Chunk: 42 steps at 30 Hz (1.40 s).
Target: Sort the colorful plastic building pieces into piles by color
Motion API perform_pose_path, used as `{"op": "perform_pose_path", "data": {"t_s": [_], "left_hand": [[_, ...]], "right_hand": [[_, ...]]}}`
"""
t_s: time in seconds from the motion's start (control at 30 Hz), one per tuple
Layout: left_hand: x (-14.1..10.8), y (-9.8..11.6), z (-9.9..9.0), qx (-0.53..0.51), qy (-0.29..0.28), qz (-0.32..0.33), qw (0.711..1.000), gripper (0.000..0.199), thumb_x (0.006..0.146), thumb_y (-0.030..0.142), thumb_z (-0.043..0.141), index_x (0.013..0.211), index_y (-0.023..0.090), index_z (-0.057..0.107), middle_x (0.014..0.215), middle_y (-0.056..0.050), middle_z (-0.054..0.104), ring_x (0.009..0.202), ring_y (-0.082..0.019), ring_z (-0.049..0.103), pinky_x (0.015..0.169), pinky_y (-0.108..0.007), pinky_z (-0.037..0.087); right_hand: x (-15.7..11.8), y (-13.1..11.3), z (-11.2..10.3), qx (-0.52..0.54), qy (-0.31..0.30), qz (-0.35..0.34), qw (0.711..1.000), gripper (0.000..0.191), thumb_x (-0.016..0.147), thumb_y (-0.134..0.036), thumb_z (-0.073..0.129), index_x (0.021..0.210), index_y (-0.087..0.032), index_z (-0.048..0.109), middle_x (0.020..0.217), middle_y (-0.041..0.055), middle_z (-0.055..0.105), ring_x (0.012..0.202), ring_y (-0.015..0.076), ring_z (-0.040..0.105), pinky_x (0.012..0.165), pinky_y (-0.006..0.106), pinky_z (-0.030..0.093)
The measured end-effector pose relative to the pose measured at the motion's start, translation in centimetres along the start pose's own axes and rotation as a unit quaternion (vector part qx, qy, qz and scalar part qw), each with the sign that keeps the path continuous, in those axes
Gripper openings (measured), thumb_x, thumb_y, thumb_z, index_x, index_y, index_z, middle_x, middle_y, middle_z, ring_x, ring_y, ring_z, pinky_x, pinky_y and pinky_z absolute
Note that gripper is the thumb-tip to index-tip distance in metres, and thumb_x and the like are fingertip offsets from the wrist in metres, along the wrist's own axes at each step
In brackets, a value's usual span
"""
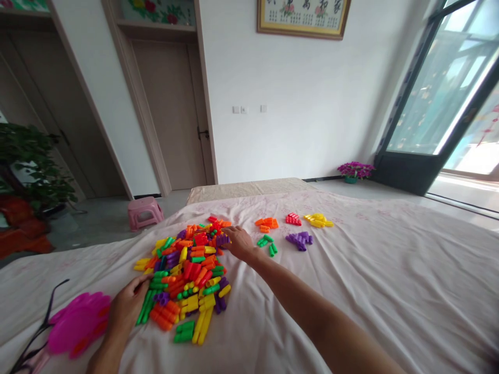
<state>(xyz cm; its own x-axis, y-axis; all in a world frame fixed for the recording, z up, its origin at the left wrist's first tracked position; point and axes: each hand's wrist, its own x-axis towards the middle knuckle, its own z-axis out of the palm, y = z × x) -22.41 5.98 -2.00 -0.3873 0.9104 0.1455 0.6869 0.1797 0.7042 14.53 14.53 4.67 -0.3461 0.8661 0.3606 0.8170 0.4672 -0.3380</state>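
A large mixed pile of plastic pieces [189, 270] in red, orange, yellow, green and purple lies on the pale cloth. At its left edge, beside green pieces, is my left hand [130, 298], fingers bent together; what they hold, if anything, is hidden. My right hand [238, 242] reaches to the pile's upper right side, fingers at a purple piece [223, 240]; its grip is unclear. Right of the pile lie small single-colour groups: orange [267, 224], green [267, 244], red [293, 218], purple [300, 240] and yellow [318, 220].
The cloth [366, 270] has folds. A pink fan-like object [78, 322] and dark-framed glasses [49, 311] lie at the lower left. Beyond the cloth-covered surface stand a pink stool [145, 212] and a pot of magenta flowers [355, 171].
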Motion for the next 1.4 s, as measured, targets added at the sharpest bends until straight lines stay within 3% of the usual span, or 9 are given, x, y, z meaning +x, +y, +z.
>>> {"op": "perform_pose_path", "data": {"t_s": [0.13,0.37,0.5,0.73,0.87,0.97,1.17,1.3,1.4], "left_hand": [[0.3,0.0,0.0,0.011,0.001,0.001,1.0,0.042,0.084,0.05,0.054,0.108,0.023,0.077,0.094,-0.005,0.081,0.089,-0.028,0.075,0.071,-0.032,0.055],[0.7,-1.1,0.3,0.013,0.0,-0.01,1.0,0.046,0.082,0.054,0.054,0.108,0.024,0.077,0.094,-0.006,0.081,0.085,-0.029,0.074,0.07,-0.033,0.055],[0.9,-1.5,0.4,0.015,-0.02,-0.034,0.999,0.046,0.082,0.054,0.052,0.11,0.025,0.075,0.094,-0.006,0.081,0.084,-0.029,0.073,0.072,-0.034,0.054],[0.9,-1.5,0.3,0.031,-0.012,-0.036,0.999,0.046,0.081,0.057,0.051,0.107,0.027,0.075,0.091,-0.005,0.08,0.084,-0.031,0.072,0.072,-0.036,0.054],[1.1,-1.9,0.4,0.049,-0.011,-0.042,0.998,0.047,0.081,0.058,0.051,0.108,0.028,0.075,0.086,-0.004,0.08,0.077,-0.03,0.071,0.07,-0.036,0.054],[1.1,-2.2,0.5,0.048,-0.013,-0.039,0.998,0.049,0.08,0.059,0.052,0.109,0.027,0.075,0.088,-0.006,0.081,0.076,-0.03,0.071,0.069,-0.036,0.054],[0.3,-1.3,0.3,0.017,-0.005,-0.04,0.999,0.043,0.081,0.054,0.054,0.107,0.027,0.075,0.089,-0.004,0.08,0.079,-0.028,0.071,0.067,-0.033,0.053],[-0.1,-0.5,-0.1,0.036,0.014,-0.046,0.998,0.049,0.084,0.052,0.053,0.118,0.025,0.073,0.094,-0.005,0.079,0.081,-0.027,0.07,0.068,-0.032,0.052],[-0.4,-0.4,-0.3,0.021,0.031,-0.025,0.999,0.049,0.086,0.047,0.052,0.123,0.021,0.071,0.109,-0.007,0.077,0.09,-0.026,0.069,0.078,-0.033,0.052]], "right_hand": [[0.2,0.2,0.3,-0.015,-0.014,-0.004,1.0,0.031,0.088,-0.029,0.072,0.119,-0.028,0.072,0.113,0.0038,0.074,0.115,0.0251,0.06,0.099,0.034,0.044],[-3.5,2.6,-1.2,0.042,0.073,0.023,0.996,0.037,0.088,-0.026,0.071,0.125,-0.024,0.068,0.12,0.0067,0.071,0.111,0.0236,0.062,0.097,0.033,0.046],[-7.1,6.3,-3.9,0.047,0.138,0.059,0.988,0.034,0.089,-0.024,0.069,0.123,-0.024,0.069,0.123,0.0071,0.071,0.115,0.0237,0.061,0.101,0.036,0.046],[-14.1,14.4,-8.6,-0.056,0.218,0.227,0.947,0.034,0.09,-0.035,0.064,0.121,-0.024,0.069,0.119,0.0075,0.072,0.111,0.0269,0.063,0.099,0.04,0.047],[-16.7,18.1,-9.2,-0.087,0.233,0.327,0.912,0.039,0.088,-0.039,0.064,0.123,-0.023,0.068,0.118,0.0074,0.073,0.111,0.0295,0.062,0.094,0.042,0.049],[-17.6,19.8,-8.7,-0.066,0.228,0.355,0.904,0.039,0.086,-0.037,0.064,0.123,-0.023,0.069,0.118,0.0079,0.073,0.111,0.0301,0.063,0.094,0.043,0.051],[-18.0,20.6,-7.5,-0.035,0.228,0.354,0.906,0.043,0.086,-0.035,0.059,0.125,-0.02,0.068,0.114,0.0106,0.072,0.102,0.0268,0.066,0.089,0.041,0.053],[-17.8,19.6,-7.6,-0.053,0.247,0.329,0.91,0.041,0.085,-0.029,0.054,0.123,-0.024,0.069,0.118,0.0071,0.071,0.109,0.0248,0.063,0.096,0.039,0.05],[-17.2,18.1,-8.0,-0.075,0.271,0.277,0.919,0.04,0.085,-0.021,0.051,0.119,-0.025,0.072,0.123,0.0059,0.071,0.114,0.0256,0.06,0.103,0.041,0.047]]}}
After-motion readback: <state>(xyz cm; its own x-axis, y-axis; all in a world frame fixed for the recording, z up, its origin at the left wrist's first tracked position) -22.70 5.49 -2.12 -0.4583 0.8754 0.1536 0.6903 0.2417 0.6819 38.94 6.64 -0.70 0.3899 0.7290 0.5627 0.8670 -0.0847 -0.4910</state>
